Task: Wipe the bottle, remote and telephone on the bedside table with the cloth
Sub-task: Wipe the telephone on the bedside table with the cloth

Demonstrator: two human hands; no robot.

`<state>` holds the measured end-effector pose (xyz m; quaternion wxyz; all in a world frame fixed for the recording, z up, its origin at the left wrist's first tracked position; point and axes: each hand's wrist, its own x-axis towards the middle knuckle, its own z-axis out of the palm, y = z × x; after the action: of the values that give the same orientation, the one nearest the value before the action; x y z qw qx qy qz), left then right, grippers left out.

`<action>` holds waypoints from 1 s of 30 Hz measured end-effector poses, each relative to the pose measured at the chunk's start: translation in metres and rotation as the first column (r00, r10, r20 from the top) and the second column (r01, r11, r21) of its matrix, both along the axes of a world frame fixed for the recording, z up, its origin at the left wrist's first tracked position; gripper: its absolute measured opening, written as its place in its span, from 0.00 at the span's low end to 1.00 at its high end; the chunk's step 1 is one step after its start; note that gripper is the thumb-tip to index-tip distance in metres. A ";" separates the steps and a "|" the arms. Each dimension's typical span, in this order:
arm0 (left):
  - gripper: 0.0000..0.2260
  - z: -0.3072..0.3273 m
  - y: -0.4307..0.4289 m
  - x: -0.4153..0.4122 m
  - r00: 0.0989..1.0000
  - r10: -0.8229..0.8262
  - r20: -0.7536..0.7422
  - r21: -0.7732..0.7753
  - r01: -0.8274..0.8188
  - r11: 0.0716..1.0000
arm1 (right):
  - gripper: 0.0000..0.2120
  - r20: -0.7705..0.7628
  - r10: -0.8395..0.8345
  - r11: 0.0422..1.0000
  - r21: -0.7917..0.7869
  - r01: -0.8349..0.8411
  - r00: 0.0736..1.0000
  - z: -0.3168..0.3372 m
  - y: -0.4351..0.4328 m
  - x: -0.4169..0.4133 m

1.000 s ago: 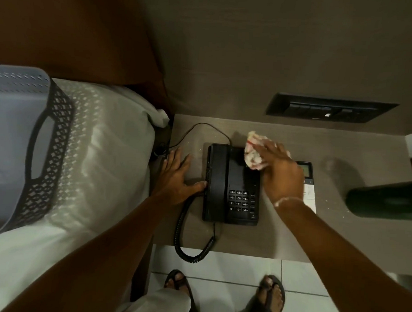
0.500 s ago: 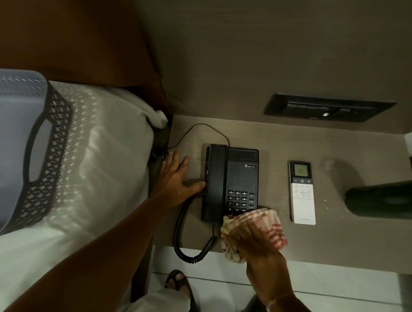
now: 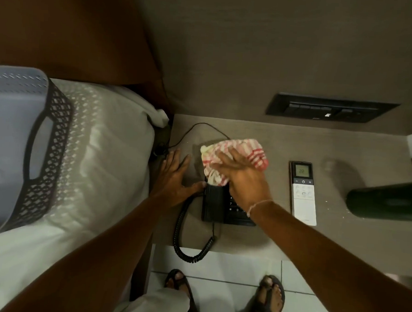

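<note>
1. Head view: I look down on a grey-brown tabletop (image 3: 279,236) beside a bed (image 3: 99,164) with white bedding.
2. A black telephone (image 3: 215,205) sits near the tabletop's left side, its coiled cord (image 3: 184,240) looping over the front edge.
3. My right hand (image 3: 243,179) presses a crumpled red-and-white striped cloth (image 3: 233,157) onto the far end of the telephone, fingers spread flat over the cloth, pinning it rather than gripping.
4. My left hand (image 3: 175,178) lies flat on the tabletop just left of the telephone, fingers wide, thumb touching the handset's edge, holding nothing.
5. A white remote (image 3: 303,196) lies right of the telephone, apart from it, its small display lit.
6. A dark green bottle (image 3: 386,201) stands further right, cut off by the frame edge.
7. A grey perforated basket (image 3: 14,150) rests on the bed.
</note>
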<state>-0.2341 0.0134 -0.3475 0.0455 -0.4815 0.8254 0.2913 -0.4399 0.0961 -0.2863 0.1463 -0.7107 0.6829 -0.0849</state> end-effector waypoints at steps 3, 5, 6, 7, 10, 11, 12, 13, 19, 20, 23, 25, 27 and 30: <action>0.55 -0.002 0.000 0.002 1.000 -0.016 -0.002 -0.006 0.016 1.000 | 0.21 0.109 0.005 0.999 -0.041 -0.001 0.994 -0.008 0.061 0.021; 0.52 -0.001 0.001 0.000 1.000 0.001 0.013 -0.003 -0.001 1.000 | 0.15 0.151 0.014 0.998 -0.067 -0.004 0.988 -0.012 0.114 0.038; 0.50 0.000 0.002 -0.001 1.000 0.013 0.016 -0.002 -0.013 1.000 | 0.15 0.117 0.024 0.995 -0.102 -0.012 0.993 -0.011 0.133 0.046; 0.49 0.001 0.002 -0.001 1.000 0.020 0.013 -0.002 -0.020 1.000 | 0.18 0.067 0.075 0.989 -0.136 -0.065 0.995 -0.011 0.146 0.048; 0.49 0.003 0.003 -0.001 1.000 0.022 0.009 0.013 -0.022 1.000 | 0.20 0.068 0.057 0.986 -0.160 -0.046 0.996 0.003 0.142 0.018; 0.49 0.004 0.002 -0.001 1.000 0.019 0.005 0.020 -0.019 1.000 | 0.29 0.166 -0.036 0.989 -0.135 0.059 0.986 0.017 0.125 0.007; 0.48 0.004 0.002 0.000 1.000 0.017 -0.001 0.023 -0.017 1.000 | 0.32 0.181 -0.151 0.975 -0.135 0.177 0.972 0.029 0.106 -0.006; 0.47 0.005 0.003 0.000 1.000 0.015 -0.007 0.021 -0.015 1.000 | 0.32 0.151 -0.260 0.948 -0.150 0.282 0.954 0.038 0.086 -0.019; 0.45 0.009 0.002 -0.004 0.999 0.018 0.027 0.025 -0.019 1.000 | 0.31 -0.061 -0.217 0.974 0.047 0.220 0.974 0.021 -0.002 -0.040; 0.45 0.009 0.002 -0.005 0.999 0.022 0.032 0.028 -0.023 0.999 | 0.32 -0.063 -0.207 0.974 0.079 0.211 0.976 0.012 0.004 -0.032; 0.45 0.013 0.003 -0.006 0.998 0.039 0.039 0.041 -0.040 0.998 | 0.33 -0.063 -0.239 0.971 -0.026 0.237 0.969 -0.009 0.054 -0.003; 0.45 0.014 0.004 -0.006 0.998 0.045 0.043 0.048 -0.047 0.998 | 0.30 0.030 -0.274 0.957 -0.093 0.275 0.961 -0.021 0.105 0.017; 0.45 0.014 0.004 -0.006 0.998 0.046 0.046 0.055 -0.048 0.997 | 0.31 0.034 -0.245 0.965 -0.091 0.247 0.969 -0.028 0.144 0.034; 0.45 0.014 0.005 -0.006 0.997 0.056 0.050 0.060 -0.059 0.996 | 0.37 -0.008 -0.179 0.982 -0.064 0.178 0.984 -0.035 0.171 0.043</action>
<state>-0.2401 0.0183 -0.3334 0.0717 -0.5103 0.8006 0.3059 -0.3965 0.2667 -0.3209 0.1107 -0.6515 0.7418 -0.1142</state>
